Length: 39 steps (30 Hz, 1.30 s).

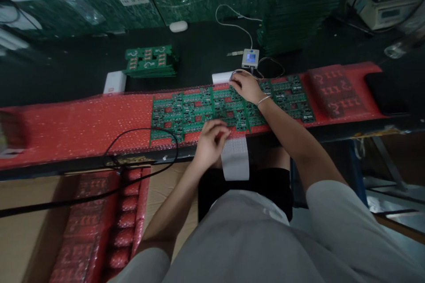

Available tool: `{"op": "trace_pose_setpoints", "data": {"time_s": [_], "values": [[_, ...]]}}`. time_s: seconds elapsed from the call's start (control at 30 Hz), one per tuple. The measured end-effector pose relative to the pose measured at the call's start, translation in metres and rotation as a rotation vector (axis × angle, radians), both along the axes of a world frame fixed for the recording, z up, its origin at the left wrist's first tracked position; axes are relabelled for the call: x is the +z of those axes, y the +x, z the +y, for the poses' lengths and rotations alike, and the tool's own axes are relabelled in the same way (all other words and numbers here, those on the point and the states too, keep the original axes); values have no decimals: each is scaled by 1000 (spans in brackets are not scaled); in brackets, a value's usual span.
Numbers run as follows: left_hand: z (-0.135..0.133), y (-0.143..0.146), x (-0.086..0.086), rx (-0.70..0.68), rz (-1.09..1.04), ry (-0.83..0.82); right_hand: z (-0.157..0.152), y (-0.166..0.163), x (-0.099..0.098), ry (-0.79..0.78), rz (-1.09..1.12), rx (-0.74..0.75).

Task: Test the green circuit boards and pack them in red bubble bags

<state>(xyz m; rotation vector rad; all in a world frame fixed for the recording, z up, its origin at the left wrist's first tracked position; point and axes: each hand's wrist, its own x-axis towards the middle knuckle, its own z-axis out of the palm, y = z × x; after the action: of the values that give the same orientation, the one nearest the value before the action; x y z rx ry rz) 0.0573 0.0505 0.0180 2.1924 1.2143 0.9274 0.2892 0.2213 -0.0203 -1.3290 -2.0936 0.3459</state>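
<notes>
From where I sit at the far end of the feed, the row of green circuit boards (197, 112) lies on red bubble wrap (83, 119) along the near side of the worktop (199, 44), its long axis running left to right.

My right hand (247, 86) is the closer one: it reaches over the row's far edge, right of the middle. My left hand (211, 139) sits at the near edge, a little further left, with the boards just to the far side of its fingers. I judge that this front-and-back span across the row matters most.

The left fingers are curled, thumb towards forefinger; the right fingers are bunched together beside a thin wire (244, 70) from the small meter (250, 58). Blur leaves me unable to tell whether either pinches anything.

On the far side, a white stick (222, 78) and the meter crowd my right hand. A wrapped packet (338, 90) limits the right. The wrap runs on leftward, which I read as the roomier side. Near me, a pale strip (235, 159) hangs below the worktop's edge, and a black cable (33, 208) loops over the row's near left corner.
</notes>
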Motion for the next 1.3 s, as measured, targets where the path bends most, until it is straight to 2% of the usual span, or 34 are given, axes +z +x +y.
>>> {"op": "trace_pose_setpoints", "data": {"time_s": [0.1,0.2,0.27,0.33,0.43,0.63,0.8,0.87,0.97,1.07,1.13,1.2,1.3], "values": [[72,22,7,-22,4,-64,-2,-2,2,14,5,-6],[131,42,-1,-3,106,-130,-4,-4,5,33,-1,-15],[153,48,-9,-5,151,-135,-4,-5,6,43,-3,-22],[162,50,-15,-35,168,-117,-4,-7,6,46,-3,-22],[166,50,-19,-60,192,-91,-4,-8,7,36,1,-17],[165,56,-18,-28,285,-28,-4,-8,6,43,8,-20],[144,52,-18,-50,301,109,-4,-11,5,49,9,-29],[134,45,-19,-102,344,154,-3,-11,9,43,37,-22],[125,37,-21,-151,427,167,-6,-9,26,52,123,-40],[125,34,-20,-177,450,164,-24,-2,46,74,197,-37],[128,34,-18,-194,461,155,-46,1,53,52,233,22],[129,34,-16,-212,469,141,-71,1,49,-2,258,91],[129,31,-14,-232,474,131,-100,-2,32,-36,249,128]]}}
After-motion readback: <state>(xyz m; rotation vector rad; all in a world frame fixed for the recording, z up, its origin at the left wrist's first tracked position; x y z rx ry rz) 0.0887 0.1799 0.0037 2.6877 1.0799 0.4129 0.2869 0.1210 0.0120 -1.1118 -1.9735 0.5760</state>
